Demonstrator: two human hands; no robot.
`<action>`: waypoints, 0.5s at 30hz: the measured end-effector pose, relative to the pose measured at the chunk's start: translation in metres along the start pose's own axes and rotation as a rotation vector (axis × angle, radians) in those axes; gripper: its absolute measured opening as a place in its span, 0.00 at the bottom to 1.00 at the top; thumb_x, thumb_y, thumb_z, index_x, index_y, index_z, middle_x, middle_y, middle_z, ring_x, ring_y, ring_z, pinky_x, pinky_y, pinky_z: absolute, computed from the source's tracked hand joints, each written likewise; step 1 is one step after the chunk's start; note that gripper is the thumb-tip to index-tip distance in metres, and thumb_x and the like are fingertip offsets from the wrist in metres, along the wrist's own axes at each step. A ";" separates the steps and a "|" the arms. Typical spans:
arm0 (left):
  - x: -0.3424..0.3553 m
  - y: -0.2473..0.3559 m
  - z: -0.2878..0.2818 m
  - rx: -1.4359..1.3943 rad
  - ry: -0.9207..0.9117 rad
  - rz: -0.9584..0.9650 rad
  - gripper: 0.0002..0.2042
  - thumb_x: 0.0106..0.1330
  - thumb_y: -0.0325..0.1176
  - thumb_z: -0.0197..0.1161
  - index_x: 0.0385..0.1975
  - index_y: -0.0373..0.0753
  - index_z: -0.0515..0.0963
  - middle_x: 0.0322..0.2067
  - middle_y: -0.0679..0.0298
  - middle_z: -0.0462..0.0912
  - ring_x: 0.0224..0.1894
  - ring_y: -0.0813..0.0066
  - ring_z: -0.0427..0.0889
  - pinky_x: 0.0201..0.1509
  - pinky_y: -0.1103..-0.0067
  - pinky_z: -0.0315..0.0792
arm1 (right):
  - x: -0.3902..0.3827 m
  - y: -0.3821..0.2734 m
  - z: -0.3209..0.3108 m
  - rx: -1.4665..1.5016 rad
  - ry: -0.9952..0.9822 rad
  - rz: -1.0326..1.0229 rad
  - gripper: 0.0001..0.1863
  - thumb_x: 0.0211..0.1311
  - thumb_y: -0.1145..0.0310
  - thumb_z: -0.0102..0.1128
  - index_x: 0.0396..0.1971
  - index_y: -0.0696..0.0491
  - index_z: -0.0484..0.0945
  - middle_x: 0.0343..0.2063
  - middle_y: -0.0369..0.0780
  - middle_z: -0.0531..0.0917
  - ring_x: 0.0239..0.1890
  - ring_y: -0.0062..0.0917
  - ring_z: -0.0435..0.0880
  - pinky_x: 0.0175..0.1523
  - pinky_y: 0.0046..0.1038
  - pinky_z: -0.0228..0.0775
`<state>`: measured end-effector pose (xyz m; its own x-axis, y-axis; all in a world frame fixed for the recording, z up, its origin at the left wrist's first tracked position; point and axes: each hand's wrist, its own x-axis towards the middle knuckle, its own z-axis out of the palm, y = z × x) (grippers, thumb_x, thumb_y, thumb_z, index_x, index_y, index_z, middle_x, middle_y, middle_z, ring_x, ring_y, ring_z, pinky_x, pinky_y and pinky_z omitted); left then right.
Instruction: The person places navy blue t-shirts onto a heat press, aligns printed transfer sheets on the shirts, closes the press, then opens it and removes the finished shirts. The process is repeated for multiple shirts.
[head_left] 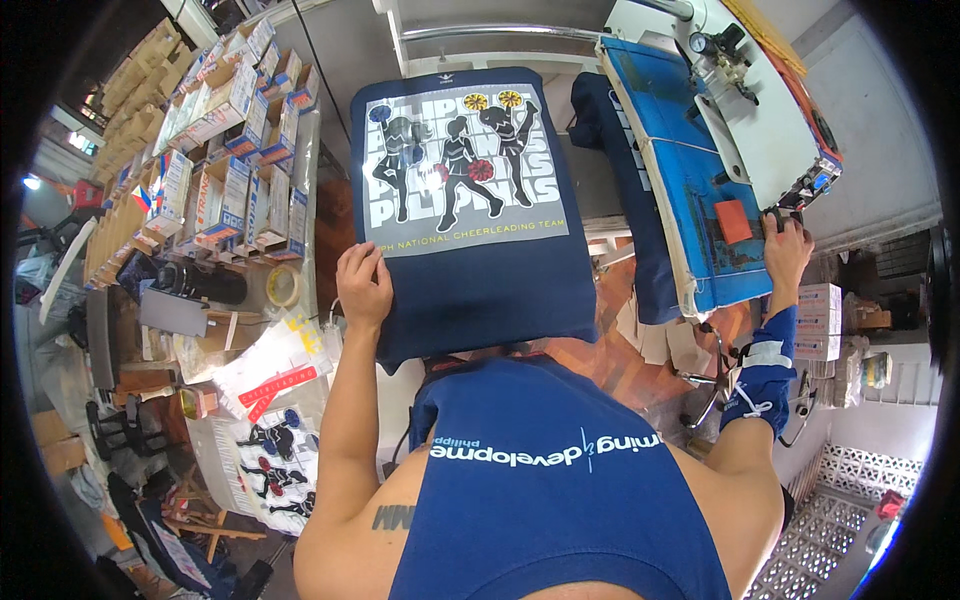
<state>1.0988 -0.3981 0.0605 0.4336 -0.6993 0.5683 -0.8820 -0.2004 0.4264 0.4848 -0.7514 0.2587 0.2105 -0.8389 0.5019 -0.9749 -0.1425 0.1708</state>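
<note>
A navy shirt lies spread on a platen in front of me, its neck end away from me. It bears a grey rectangular print of three cheerleader figures with pom-poms. My left hand rests on the shirt at the print's near left corner, fingers laid on the cloth and thumb out to the side. To the right, my right hand is closed round a dark handle at the edge of the heat press, whose blue plate covers part of a second navy shirt.
An orange-red block sits on the blue plate. At left stand stacked cardboard boxes, a roll of tape and sheets of printed transfers. An office chair base and white boxes are at right.
</note>
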 end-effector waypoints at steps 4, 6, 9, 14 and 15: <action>-0.001 0.001 -0.001 -0.011 0.015 0.024 0.10 0.63 0.26 0.65 0.42 0.33 0.87 0.48 0.55 0.86 0.56 0.51 0.80 0.63 0.62 0.74 | 0.002 -0.019 -0.004 -0.023 -0.065 0.097 0.32 0.74 0.40 0.51 0.47 0.58 0.85 0.52 0.49 0.85 0.59 0.56 0.77 0.69 0.51 0.61; -0.003 0.001 -0.001 -0.011 0.025 0.029 0.09 0.63 0.26 0.65 0.41 0.34 0.87 0.48 0.55 0.86 0.55 0.51 0.79 0.62 0.63 0.74 | 0.000 -0.032 -0.014 -0.034 -0.077 0.135 0.34 0.73 0.38 0.51 0.46 0.58 0.86 0.53 0.48 0.85 0.59 0.56 0.78 0.69 0.51 0.61; -0.004 0.001 -0.003 -0.032 0.024 0.033 0.09 0.63 0.26 0.65 0.41 0.34 0.86 0.48 0.56 0.85 0.55 0.51 0.79 0.61 0.63 0.74 | -0.012 -0.060 -0.025 0.020 -0.066 0.192 0.35 0.73 0.37 0.50 0.47 0.58 0.85 0.53 0.49 0.85 0.57 0.56 0.78 0.68 0.51 0.62; -0.003 -0.001 -0.004 -0.041 0.011 0.040 0.09 0.62 0.25 0.65 0.41 0.34 0.85 0.48 0.54 0.84 0.55 0.50 0.78 0.62 0.62 0.73 | -0.042 -0.130 -0.051 0.119 0.075 0.080 0.30 0.72 0.41 0.55 0.45 0.56 0.86 0.48 0.49 0.86 0.55 0.53 0.79 0.67 0.51 0.60; -0.003 -0.001 -0.003 -0.046 0.004 0.034 0.09 0.62 0.25 0.65 0.42 0.34 0.84 0.48 0.54 0.83 0.55 0.50 0.78 0.62 0.62 0.73 | -0.049 -0.145 -0.059 0.151 0.112 0.039 0.28 0.72 0.43 0.56 0.43 0.56 0.87 0.47 0.49 0.86 0.55 0.52 0.80 0.66 0.51 0.60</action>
<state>1.0994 -0.3939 0.0606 0.4047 -0.7023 0.5856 -0.8867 -0.1448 0.4392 0.6206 -0.6585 0.2598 0.1711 -0.7830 0.5980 -0.9804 -0.1954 0.0246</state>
